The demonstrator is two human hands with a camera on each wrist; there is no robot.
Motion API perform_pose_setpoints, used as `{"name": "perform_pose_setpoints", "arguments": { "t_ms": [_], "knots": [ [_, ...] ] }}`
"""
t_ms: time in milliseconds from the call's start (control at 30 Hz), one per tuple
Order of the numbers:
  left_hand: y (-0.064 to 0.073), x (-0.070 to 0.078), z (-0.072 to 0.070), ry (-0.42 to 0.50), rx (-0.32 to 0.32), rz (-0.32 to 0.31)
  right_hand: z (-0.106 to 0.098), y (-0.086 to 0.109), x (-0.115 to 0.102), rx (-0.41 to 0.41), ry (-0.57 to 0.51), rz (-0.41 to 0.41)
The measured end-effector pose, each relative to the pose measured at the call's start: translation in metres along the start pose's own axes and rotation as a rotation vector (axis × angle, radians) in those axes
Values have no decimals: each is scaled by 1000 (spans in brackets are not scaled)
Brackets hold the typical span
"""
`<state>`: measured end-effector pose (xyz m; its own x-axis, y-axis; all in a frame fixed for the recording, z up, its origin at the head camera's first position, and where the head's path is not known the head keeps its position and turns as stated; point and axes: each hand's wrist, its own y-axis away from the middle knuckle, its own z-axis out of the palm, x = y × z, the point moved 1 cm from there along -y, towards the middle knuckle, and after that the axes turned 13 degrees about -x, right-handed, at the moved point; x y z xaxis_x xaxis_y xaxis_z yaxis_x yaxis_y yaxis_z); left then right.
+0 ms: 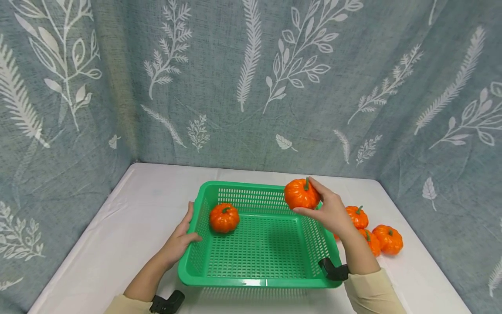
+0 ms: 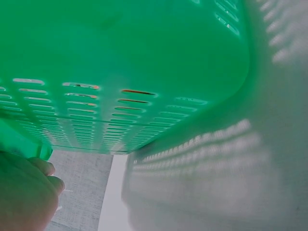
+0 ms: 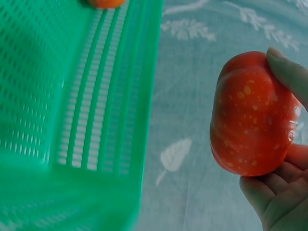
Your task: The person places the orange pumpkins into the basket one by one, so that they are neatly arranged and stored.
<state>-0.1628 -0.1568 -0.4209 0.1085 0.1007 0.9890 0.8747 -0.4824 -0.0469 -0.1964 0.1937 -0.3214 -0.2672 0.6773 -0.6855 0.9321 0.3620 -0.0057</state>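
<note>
Right hand point(image 1: 328, 213) holds pumpkin point(image 1: 299, 196); left hand point(image 1: 175, 245) grips basket point(image 1: 256, 246).

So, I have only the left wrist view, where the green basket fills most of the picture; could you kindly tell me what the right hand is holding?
Observer: In the head view, the right hand holds an orange pumpkin.

Operator: Thank you. I catch slivers of orange through the slots of the basket; might I ask what lies inside?

Observer: The head view shows a single pumpkin in there, near the left end.

Operator: That helps. Would there be any others outside it?

Observer: Yes, several more pumpkins sit on the table, off the basket's right side.
</note>
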Motion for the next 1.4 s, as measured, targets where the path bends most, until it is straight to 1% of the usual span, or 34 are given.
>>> {"name": "perform_pose_setpoints", "arguments": {
  "t_ms": [133, 233, 400, 633, 767, 867, 1033, 1167, 1400],
  "knots": [
    [-1, 0, 0, 3, -1, -2, 12, -12, -9, -22, -9, -18],
    [-1, 0, -1, 5, 0, -4, 20, -19, -14, -42, -15, -47],
    [0, 1, -1, 8, -5, 3, 36, -31, -17, -80, 32, -69],
    [0, 1, -1, 15, -5, 10, 58, -47, -12, -164, 34, -20],
    [0, 1, 0, 16, -6, 11, 68, -54, -12, -197, 35, -30],
    [0, 0, 0, 16, -6, 10, 74, -59, -12, -238, 39, -36],
    [0, 1, 1, 16, -3, 15, 82, -63, -9, -293, 52, -39],
    [1, 1, 1, 5, 7, 12, 86, -66, -3, -330, 63, -21],
    [2, -1, 1, 3, 5, 2, 95, -70, 10, -368, 83, -24]
  ]
}}
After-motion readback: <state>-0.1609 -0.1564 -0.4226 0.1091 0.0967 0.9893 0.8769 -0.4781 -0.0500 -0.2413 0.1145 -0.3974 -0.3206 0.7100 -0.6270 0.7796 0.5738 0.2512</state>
